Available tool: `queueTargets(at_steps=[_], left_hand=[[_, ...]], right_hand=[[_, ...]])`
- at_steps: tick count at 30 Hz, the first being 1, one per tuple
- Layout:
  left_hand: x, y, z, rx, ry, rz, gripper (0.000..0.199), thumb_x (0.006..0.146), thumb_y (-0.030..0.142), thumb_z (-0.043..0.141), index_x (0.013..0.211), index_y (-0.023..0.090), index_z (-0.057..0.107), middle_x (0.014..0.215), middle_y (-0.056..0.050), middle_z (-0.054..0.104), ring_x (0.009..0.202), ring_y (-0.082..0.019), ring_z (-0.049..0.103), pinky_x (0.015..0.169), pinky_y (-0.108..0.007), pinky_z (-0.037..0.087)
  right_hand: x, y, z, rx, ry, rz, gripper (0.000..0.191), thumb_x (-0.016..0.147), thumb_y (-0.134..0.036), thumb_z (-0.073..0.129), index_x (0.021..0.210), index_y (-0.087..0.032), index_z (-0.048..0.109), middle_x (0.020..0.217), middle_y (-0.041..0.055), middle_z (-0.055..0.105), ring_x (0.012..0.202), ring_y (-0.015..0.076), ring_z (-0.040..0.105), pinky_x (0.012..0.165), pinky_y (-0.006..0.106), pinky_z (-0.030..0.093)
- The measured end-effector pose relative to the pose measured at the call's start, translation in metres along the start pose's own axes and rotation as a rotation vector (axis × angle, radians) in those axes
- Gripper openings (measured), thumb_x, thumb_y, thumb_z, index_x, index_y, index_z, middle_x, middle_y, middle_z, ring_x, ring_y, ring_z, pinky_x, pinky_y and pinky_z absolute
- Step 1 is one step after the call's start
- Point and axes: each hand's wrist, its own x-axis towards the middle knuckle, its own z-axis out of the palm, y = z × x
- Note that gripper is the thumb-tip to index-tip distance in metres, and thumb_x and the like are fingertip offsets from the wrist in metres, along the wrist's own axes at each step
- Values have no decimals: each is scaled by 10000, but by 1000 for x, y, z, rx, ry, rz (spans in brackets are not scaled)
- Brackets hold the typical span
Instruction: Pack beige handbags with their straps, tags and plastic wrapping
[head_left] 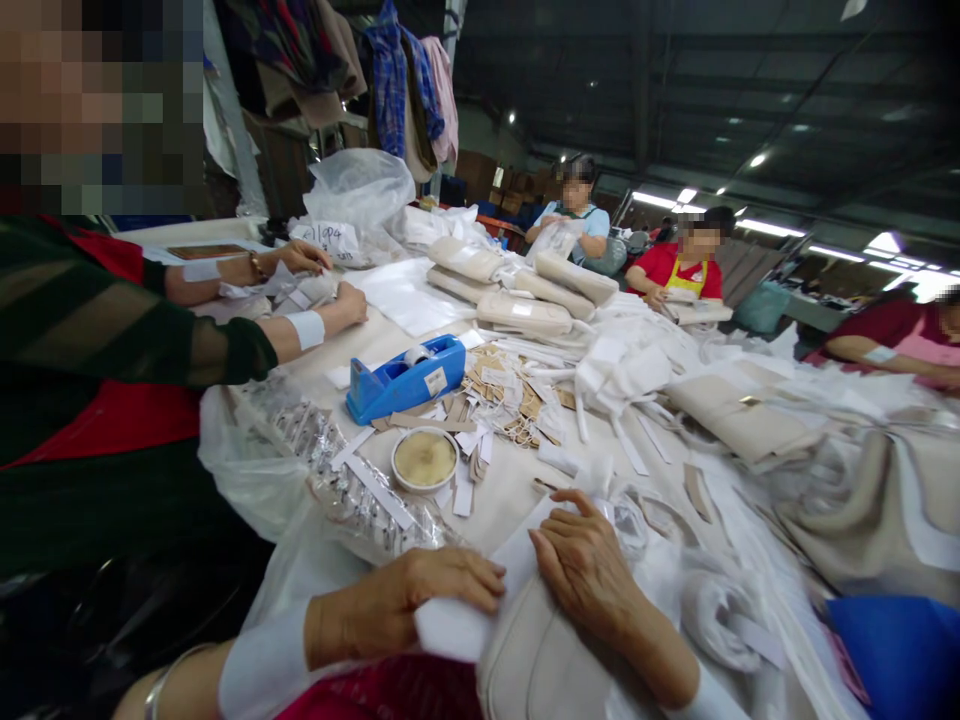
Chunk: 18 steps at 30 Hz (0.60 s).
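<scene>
In front of me lies a cream handbag (pixel 544 650), its stitched flap partly under my arms. My left hand (pixel 416 595) comes in from the left; its fingers are bent over a piece of white paper (pixel 454 628) at the bag's edge. My right hand (pixel 589 570) lies on the bag's upper part, fingers curled around its edge and thumb toward the left hand; the fingertips are partly hidden. Between the hands a white sheet (pixel 521 550) runs along the bag. Beside the right hand is clear plastic wrapping with a wrapped strap (pixel 720 620).
Beyond my hands are a round tub of yellowish paste (pixel 425 459), a blue tape dispenser (pixel 409 378) and heaped paper tags (pixel 517 395). Stacked cream bags (pixel 525 310) lie farther back. Bags (pixel 757 405) crowd the right side. A co-worker's hands (pixel 349 305) work at left; others sit across.
</scene>
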Motion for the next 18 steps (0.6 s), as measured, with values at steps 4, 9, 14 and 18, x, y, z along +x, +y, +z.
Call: queueTargets(at_steps=[4,9,14,18], left_hand=[[19,-5,12,-195,86,-140,326,928,394,510,1044,157,701,1001,-111,720,926,-209,660,880,-321,495],[38,-16,27,-396,192,-414,142,696,171,618,833,147,589,732,27,588,671,-118,516,607,-205,414],[52,-22,32,-232,243,-431,192,608,105,553,783,167,506,670,77,415,616,-82,360,525,-199,270],[58,-15,32,-82,241,-493,176,614,133,568,706,189,429,610,84,356,568,-81,322,489,-227,198]], right_hand=[[2,0,-2,4,15,-40,406,983,-149,387,592,-187,491,545,-40,486,526,105,419,952,384,367],[5,-1,-10,74,-28,-66,312,990,-174,419,690,-181,503,651,-25,527,636,115,480,981,394,355],[2,-1,-14,64,-3,-66,259,992,-180,425,736,-186,468,677,-26,477,656,121,422,886,360,366],[0,0,-14,82,55,-58,235,978,-127,419,753,-192,439,676,-30,452,650,119,400,850,345,362]])
